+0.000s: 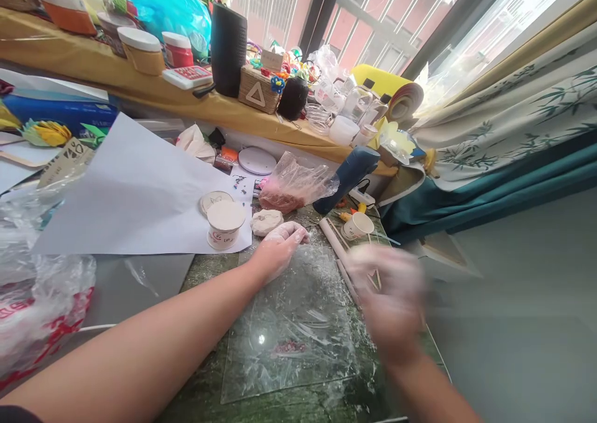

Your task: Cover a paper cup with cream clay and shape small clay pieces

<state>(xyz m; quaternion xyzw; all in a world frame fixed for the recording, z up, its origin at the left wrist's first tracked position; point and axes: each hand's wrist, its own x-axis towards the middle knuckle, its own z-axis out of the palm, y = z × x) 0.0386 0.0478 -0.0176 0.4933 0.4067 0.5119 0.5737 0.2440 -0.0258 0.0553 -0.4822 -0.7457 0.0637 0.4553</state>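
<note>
My left hand [282, 246], dusted with white powder, is at the far edge of a clear plastic sheet [303, 298] on the table. Its fingers are curled together; whatever they hold, if anything, is hidden. Motion smears my right hand [389, 286], raised at the right of the sheet, so its fingers cannot be made out. Just beyond the left hand lies a pale lump of clay or dough [267, 223]. A paper cup [222, 236] with a pale round top stands left of it, before a pale disc [212, 200]. Reddish crumbs [289, 347] show on the sheet's near part.
Rolling-pin-like rods [333, 239] and a second paper cup [357, 226] are near the right hand. Behind are a bag of brownish-red material [298, 183] and a dark blue cylinder [347, 177]. White paper [140, 193] covers the left; jars [142, 50] line the sill.
</note>
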